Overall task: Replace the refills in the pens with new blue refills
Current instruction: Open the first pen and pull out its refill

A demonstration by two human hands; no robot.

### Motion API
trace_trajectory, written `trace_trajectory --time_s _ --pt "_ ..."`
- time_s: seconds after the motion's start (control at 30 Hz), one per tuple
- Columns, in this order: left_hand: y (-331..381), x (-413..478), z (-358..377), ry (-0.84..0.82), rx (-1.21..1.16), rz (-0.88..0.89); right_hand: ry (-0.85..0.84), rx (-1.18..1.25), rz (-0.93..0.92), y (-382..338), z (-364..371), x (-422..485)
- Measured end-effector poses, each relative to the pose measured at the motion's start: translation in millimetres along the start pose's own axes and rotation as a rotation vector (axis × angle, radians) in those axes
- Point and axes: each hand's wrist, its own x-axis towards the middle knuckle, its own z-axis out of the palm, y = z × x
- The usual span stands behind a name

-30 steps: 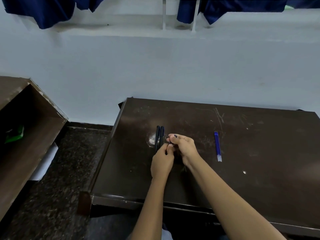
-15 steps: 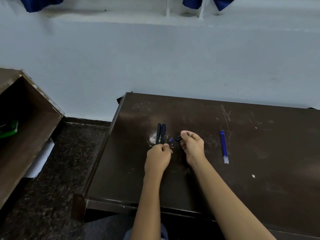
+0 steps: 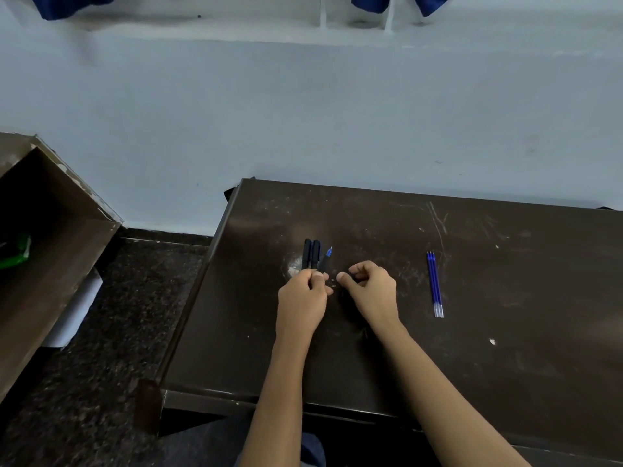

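Observation:
Two capped black pens [image 3: 310, 253] lie side by side on the dark brown desk [image 3: 472, 348]. My left hand [image 3: 303, 298] pinches a third black pen [image 3: 325, 261] just right of them, uncapped, its blue tip pointing away from me. My right hand [image 3: 371, 288] is a little to the right, not touching the pen, fingers curled around something dark that seems to be the pen's cap, mostly hidden. A few new blue refills [image 3: 435, 284] lie together further right on the desk, well clear of both hands.
The desk's far edge meets a pale wall [image 3: 303, 112]. A second wooden desk [image 3: 50, 264] stands at the left with a green item [image 3: 15, 252] inside and white paper under it. Dark speckled floor [image 3: 101, 365] fills the gap between them.
My right hand pulled the cap off the pen and drew away to the right. The pen's blue tip is now bare in my left hand. The view has tilted down slightly.

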Motion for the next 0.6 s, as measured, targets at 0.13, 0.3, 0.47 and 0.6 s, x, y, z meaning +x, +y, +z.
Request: trace_trajectory --time_s 0.13,0.3,0.47,0.6 --pt "-3 -4 0 0.013 0.018 0.08 -0.031 0.369 0.075 -16 -10 -13" --pt "-7 0 9 -0.032 0.0 0.124 -0.147 0.784 0.275 -33 -15 -19" --pt "-3 4 14 -0.005 0.094 0.203 -0.141 0.83 0.358 -37 -18 -12" --pt "-2 6 17 0.028 0.171 0.266 -0.148 0.852 0.38 -37 -18 -11"
